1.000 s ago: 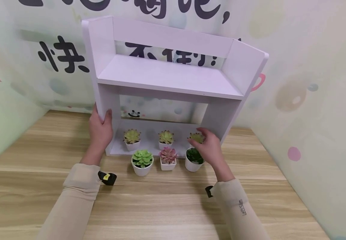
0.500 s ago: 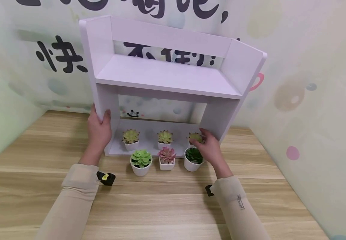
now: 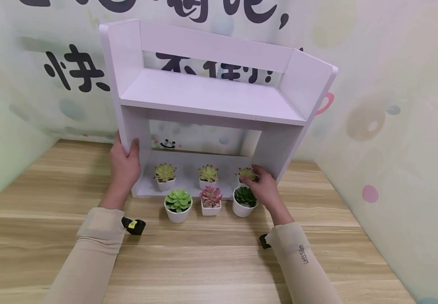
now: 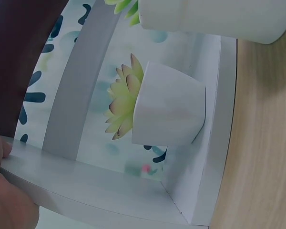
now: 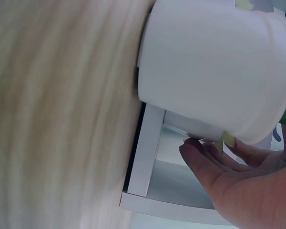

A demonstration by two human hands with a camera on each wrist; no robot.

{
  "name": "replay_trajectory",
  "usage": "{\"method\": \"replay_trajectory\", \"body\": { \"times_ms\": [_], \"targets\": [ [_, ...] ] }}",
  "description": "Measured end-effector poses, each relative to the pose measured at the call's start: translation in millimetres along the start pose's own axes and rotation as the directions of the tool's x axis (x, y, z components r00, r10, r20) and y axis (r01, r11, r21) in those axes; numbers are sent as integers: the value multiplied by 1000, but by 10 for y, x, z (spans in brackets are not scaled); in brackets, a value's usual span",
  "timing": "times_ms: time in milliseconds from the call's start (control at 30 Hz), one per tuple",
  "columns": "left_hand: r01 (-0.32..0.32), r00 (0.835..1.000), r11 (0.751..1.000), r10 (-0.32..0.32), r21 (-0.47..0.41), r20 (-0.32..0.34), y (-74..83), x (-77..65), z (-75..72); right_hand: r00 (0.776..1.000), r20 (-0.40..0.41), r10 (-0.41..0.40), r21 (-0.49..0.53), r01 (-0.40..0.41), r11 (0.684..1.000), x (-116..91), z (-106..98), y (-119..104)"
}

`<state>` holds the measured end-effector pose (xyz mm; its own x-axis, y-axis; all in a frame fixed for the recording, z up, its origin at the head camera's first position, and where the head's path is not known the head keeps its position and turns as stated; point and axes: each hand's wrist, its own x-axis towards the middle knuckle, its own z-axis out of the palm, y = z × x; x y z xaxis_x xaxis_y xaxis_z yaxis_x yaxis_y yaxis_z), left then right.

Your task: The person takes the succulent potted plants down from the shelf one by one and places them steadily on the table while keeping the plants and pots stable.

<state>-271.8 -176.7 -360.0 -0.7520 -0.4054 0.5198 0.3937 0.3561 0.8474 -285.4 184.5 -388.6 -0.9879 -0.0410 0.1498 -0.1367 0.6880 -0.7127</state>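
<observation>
A white two-tier shelf [image 3: 211, 95] stands on the table, with my left hand [image 3: 125, 166] gripping the edge of its left side panel. On its bottom board are a left yellow-green succulent [image 3: 165, 173], a middle one [image 3: 208, 174] and a right yellow-green succulent [image 3: 246, 172], each in a white pot. My right hand [image 3: 265, 188] has its thumb and fingers around the right one, inside the right panel. In the right wrist view a white round pot [image 5: 214, 67] hides most of that plant; its leaf tips show by the fingers.
Before the shelf stand a bright green succulent [image 3: 178, 202], a pink succulent [image 3: 211, 198] in a square pot and a dark green succulent [image 3: 244, 198], close to my right hand. The wood table [image 3: 204, 261] meets a printed wall [image 3: 78, 114] behind.
My right thumb and fingers have drawn closer together around the right yellow-green succulent. My left hand keeps its hold on the panel, and the view has shifted slightly.
</observation>
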Motion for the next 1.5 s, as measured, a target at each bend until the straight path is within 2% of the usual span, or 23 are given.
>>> {"method": "replay_trajectory", "body": {
  "times_ms": [767,1500],
  "targets": [
    [-3,1000,1000,3,1,11,-5,5,-6,999,13,45,42,-46,998,24,20,19],
    [-1,1000,1000,2,-7,10,-12,4,-3,999,15,39,44,-40,998,18,13,47]
  ]
}}
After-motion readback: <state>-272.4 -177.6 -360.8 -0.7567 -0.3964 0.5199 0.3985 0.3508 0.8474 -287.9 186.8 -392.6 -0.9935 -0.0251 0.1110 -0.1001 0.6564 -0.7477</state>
